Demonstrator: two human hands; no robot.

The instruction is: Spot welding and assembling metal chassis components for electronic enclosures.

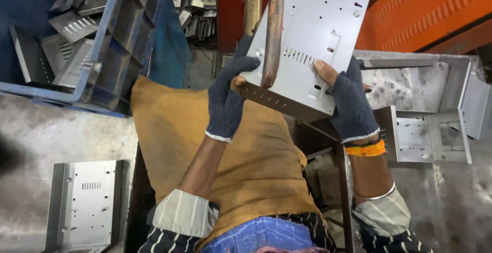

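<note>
Both hands hold one grey sheet-metal panel (312, 32), a punched plate with a row of slots and a folded lip along its near edge. The left hand (228, 96), in a dark knitted glove with cut-off fingertips, closes its grip around the near corner at about 7 o'clock of the panel, fingers wrapped over the lip and thumb under it. The right hand (348, 96), gloved the same way, pinches the edge at about 5 o'clock, its bare thumb pressed flat on the face just below the slots. Taking the plate at two corners like this probably keeps it level and stops it twisting. The panel sits at 12 o'clock from the person, tilted up and away, touching or just behind a rusty vertical rod (273, 27); I cannot tell whether it rests against the rod.

A tan apron (205, 145) covers the lap below. At 3 o'clock a worn, speckled metal table (410, 86) carries more bent brackets (430, 135) of the same grey metal, lying just beside the right wrist with its orange thread band (365, 149). At 10 o'clock a blue steel bin (102, 53) holds stacked louvred pieces. At 8 o'clock another finished panel (87, 201) lies flat on the grey concrete floor (31, 130). An orange machine housing (425, 7) fills the 1 o'clock corner.
</note>
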